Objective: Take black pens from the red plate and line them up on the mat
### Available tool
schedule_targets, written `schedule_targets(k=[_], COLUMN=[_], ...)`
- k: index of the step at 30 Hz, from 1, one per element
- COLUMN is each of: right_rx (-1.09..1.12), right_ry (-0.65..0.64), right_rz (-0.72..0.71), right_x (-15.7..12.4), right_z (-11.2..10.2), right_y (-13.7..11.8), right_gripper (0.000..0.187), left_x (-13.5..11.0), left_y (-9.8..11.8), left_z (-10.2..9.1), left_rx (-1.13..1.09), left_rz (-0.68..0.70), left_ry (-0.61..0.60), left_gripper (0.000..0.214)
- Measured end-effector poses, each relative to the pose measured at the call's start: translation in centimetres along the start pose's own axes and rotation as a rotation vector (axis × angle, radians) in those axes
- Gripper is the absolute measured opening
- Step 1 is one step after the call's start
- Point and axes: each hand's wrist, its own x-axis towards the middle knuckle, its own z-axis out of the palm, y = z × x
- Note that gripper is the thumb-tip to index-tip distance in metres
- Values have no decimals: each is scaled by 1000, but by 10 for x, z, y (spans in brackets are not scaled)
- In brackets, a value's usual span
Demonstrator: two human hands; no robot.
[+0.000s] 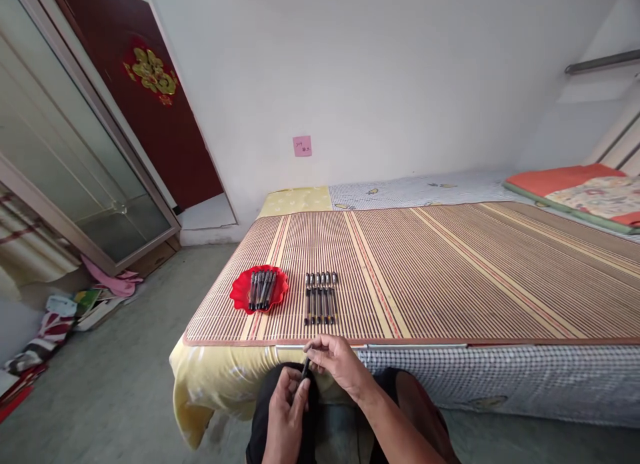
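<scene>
Over my lap, just off the near edge of the bed, my left hand (290, 394) closes its fingers around the lower part of a dark pen (306, 366). At the pen's upper end, my right hand (336, 363) pinches with thumb and fingertips; these partly hide the tip. Beyond my hands, several dark pens (320, 307) lie side by side on the striped mat (430, 284). A row of short, shiny cap pieces (321, 279) lines up at their far ends. To the left, a red scalloped dish (241, 291) holds several more pens (263, 289).
The mat covers a bed with a yellow cloth (225, 377) and a checked sheet (425, 377). Folded bedding (585, 191) lies at the far right. A pink note (302, 146) is on the wall. Clothes and books (65, 317) lie along the floor at left, near a glass-panelled door (85, 131).
</scene>
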Motion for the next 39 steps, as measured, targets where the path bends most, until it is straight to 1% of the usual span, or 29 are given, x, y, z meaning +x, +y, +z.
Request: schedule_targets(k=[4, 7, 9, 11, 13, 14, 16, 19, 22, 25, 29, 31, 33, 36, 39], right_rx=[35, 20, 0, -10, -10, -8, -6, -1, 19, 15, -2, -6, 1, 32, 88], right_ry=[55, 68, 60, 47, 44, 49, 61, 57, 39, 16, -10, -14, -25, -34, 4], right_rz=[14, -13, -40, -53, -56, -59, -76, -85, -58, -55, -56, -63, -67, -67, -69], right_x=[-8, -14, -18, -22, -26, -27, -31, -36, -40, -44, -48, -50, -52, -54, -56], right_z=[2, 2, 1, 0, -1, -1, -2, -2, -3, -2, 2, 3, 3, 3, 3], right_y=[-1, -7, -12, -17, -20, -21, -23, -25, -26, -26, -27, -28, -28, -27, -26], right_gripper=[46, 43, 41, 41, 41, 41, 41, 41, 42, 41, 43, 44, 44, 42, 39], left_x=[-7, -10, -10, -11, -11, -11, -12, -16, -21, -25, -27, -27, -29, -32, -34], left_y=[4, 8, 12, 15, 19, 21, 24, 27, 28, 30, 32, 32, 31, 30, 30], left_z=[0, 1, 3, 6, 8, 9, 11, 10, 9, 8, 8, 7, 7, 5, 3], left_rx=[11, -19, -75, -168, -275, -321, -382, -397, -417, -467, -444, -431, -442, -513, -601], left_rz=[-12, -36, -88, -170, -238, -253, -254, -246, -261, -302, -259, -249, -281, -379, -463], left_ry=[-28, -52, -95, -176, -239, -251, -230, -207, -278, -319, -259, -261, -286, -334, -402], left_gripper=[43, 49, 54, 58, 56, 54, 51, 54, 48, 49, 49, 51, 51, 53, 51])
